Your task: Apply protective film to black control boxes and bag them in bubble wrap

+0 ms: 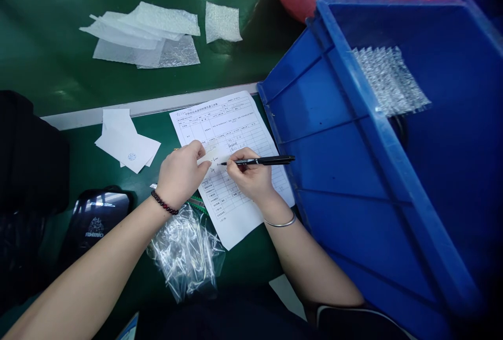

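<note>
One black pen (271,161) is held, pinched between thumb and fingers of the right hand (251,175), its tip at one small slip (213,164). The slip is pinned on one printed form (243,206) by the left hand (183,170), fingers curled. Three white papers (128,141) are overlapped left of the form; one blue bin (346,172) is seen right.

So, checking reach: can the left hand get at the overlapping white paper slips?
Probably yes: only green tabletop shows between the left hand and the slips, though it holds a pale note.
</note>
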Demonstrator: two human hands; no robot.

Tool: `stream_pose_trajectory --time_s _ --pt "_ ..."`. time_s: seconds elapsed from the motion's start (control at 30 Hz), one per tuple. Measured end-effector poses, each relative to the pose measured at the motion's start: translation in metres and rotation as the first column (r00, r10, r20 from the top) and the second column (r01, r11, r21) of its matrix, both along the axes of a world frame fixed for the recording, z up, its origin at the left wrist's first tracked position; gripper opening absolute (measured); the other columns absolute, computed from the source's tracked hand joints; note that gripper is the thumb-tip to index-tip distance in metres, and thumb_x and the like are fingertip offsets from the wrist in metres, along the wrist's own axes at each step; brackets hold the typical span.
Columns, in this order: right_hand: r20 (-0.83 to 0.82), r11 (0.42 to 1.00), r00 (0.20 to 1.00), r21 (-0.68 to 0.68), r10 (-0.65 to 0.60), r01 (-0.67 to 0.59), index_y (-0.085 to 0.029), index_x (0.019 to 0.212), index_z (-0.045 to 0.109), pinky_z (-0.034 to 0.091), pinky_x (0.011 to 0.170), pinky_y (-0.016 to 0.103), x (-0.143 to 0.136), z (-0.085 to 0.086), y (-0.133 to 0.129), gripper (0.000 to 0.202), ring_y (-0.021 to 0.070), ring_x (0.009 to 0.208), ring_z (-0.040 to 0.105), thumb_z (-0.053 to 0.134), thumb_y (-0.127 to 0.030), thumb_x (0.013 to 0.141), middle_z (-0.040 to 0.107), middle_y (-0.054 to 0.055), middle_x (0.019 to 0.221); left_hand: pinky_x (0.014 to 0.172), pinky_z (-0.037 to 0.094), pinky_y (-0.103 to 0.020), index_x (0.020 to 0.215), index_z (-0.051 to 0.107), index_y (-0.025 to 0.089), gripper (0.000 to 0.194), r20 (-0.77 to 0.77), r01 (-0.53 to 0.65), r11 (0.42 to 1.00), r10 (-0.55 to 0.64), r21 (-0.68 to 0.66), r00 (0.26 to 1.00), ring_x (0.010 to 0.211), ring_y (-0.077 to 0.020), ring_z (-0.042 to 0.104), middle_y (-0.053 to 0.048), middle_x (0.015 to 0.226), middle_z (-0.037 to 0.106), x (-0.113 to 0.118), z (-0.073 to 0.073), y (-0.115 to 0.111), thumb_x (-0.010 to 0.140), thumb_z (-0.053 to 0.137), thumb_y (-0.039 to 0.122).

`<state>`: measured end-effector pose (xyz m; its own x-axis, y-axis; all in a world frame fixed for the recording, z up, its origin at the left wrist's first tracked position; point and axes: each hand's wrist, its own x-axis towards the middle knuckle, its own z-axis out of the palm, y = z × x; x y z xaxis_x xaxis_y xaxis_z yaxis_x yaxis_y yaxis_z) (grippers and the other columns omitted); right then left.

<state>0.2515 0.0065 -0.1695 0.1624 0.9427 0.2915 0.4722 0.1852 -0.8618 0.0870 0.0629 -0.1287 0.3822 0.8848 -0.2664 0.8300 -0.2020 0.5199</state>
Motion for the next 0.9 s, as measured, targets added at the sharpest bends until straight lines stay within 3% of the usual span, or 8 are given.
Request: stream_pose_trajectory --time_s 0.9 --pt "-0.007 1.0 1.0 -0.026 0.001 -0.001 -0.02 0.067 0.051 0.037 0.048 0.026 0.0005 -0.0008 -0.0016 0.013 0.01 0.051 0.045 0.056 -0.015 0.077 0.049 -0.004 0.059 0.059 0.039 -0.03 0.086 0.052 0.022 0.009 0.018 0.004 1.0 -0.004 0.013 1.0 0.078 -0.0205 0.06 -0.002 0.087 0.067 -0.0011 -0.0013 0.0003 0.085 0.058 0.028"
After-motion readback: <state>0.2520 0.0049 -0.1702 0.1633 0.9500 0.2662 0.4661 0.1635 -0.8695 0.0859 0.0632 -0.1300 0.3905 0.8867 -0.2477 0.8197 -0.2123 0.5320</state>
